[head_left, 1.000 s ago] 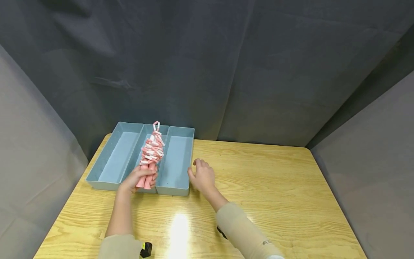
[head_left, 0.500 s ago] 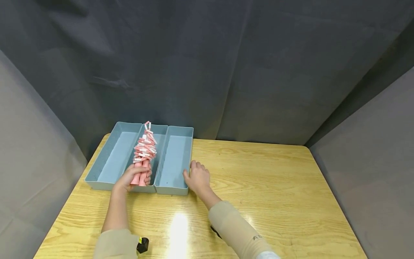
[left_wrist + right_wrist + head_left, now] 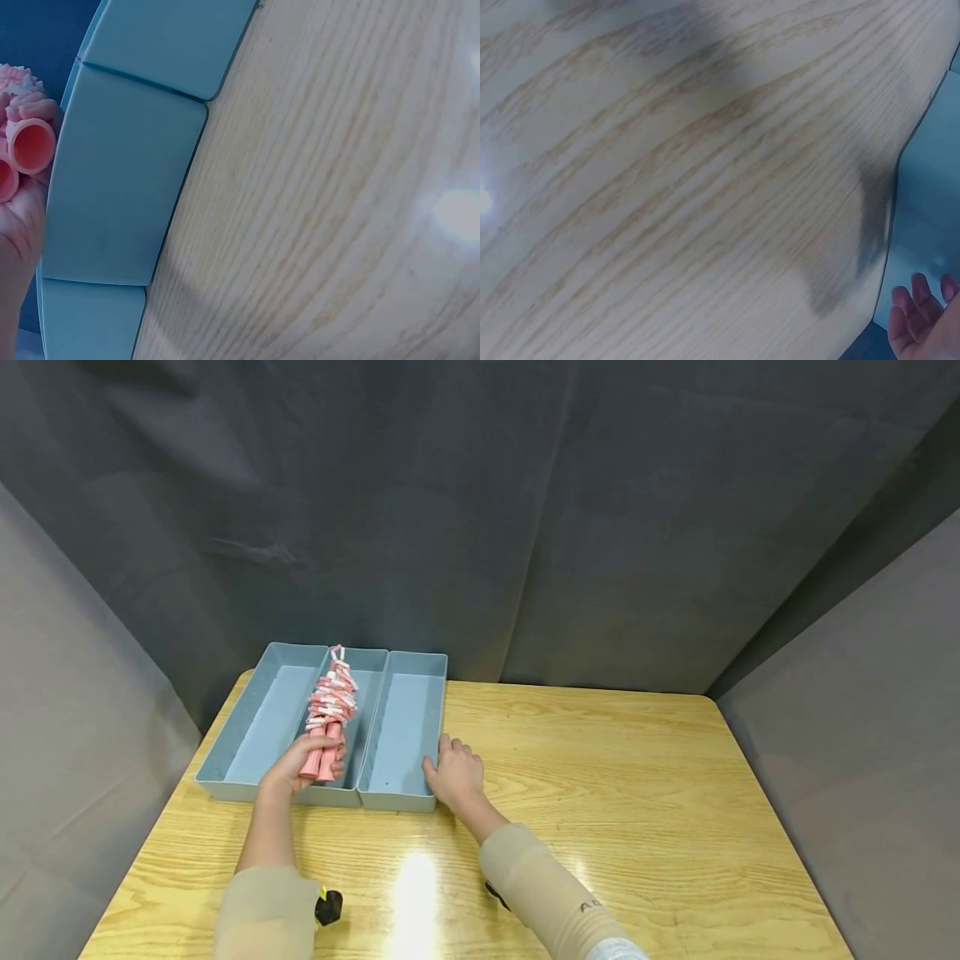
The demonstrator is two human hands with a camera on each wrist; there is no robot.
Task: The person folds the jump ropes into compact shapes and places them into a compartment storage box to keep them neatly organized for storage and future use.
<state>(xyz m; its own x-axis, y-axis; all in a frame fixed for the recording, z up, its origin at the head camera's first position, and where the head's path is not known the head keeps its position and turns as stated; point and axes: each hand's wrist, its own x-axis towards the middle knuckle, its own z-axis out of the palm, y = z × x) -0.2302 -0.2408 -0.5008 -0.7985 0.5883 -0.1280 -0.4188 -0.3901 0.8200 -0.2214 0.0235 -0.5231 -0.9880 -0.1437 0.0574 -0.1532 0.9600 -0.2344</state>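
1. Since the earlier head frames: pink beaded bundle (image 3: pixel 328 710) lower and further left, now down inside the middle tray (image 3: pixel 371 714) rather than raised above its rims; right hand (image 3: pixel 452 774) drawn in from the bare table to the right-hand tray's near corner.
2. Far left: left tray (image 3: pixel 247 727), pale blue, long and narrow, nothing visible inside; flush against the middle tray.
3. Left hand (image 3: pixel 302 766): fingers curled round the two pink tubular handles at the near end of the bundle, gripping them; open tube mouths and the edge of the palm visible at the left border of the left wrist view (image 3: pixel 30 146).
4. Centre: the bundle, pink and white segments in a dense cluster, lying lengthwise along the middle tray, far end close to the back wall.
5. Right of centre: right tray (image 3: pixel 431 727), nothing visible inside, flush against the middle tray.
6. Right hand: fingers fairly straight, laid against the near right corner of the right tray, apparently bracing it; nothing held. Fingertips alone visible at the lower right of the right wrist view (image 3: pixel 922 315).
7. Beneath and to the right: wooden table (image 3: pixel 637 793), glare spot near the front edge.
8. Step in hand, as a judgement: setting the bundle down into the middle tray, nearly complete.
9. Next move, as a judgement: handles lowered onto the tray floor within the near wall, then grip released without dragging the segments over a rim.
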